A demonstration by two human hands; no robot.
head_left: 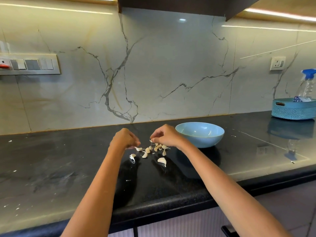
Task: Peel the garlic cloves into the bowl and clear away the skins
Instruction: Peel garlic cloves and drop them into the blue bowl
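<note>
Garlic cloves point(154, 150) — loose cluster, unpeeled, on black counter point(51, 159), centre of view.
Bowl point(199, 134) — pale blue, at 3 o'clock of the cluster, just beside it; looks empty.
Right hand point(166, 136) — fingertips pinching one small clove or skin at 12 o'clock of the cluster.
Left hand point(124, 138) — fingers curled; whether it holds anything cannot be told.
Handling note: steady the clove with one hand, strip skin from the tip, keep skins apart from the bowl.

One pale blue round ceramic bowl point(199, 134) on the black counter. Roughly a dozen small white unpeeled garlic cloves point(154, 150) scattered beside it; the tight cluster blurs the exact count. One teal woven plastic basket point(293, 108), one clear spray bottle with a blue trigger point(308, 82).
</note>
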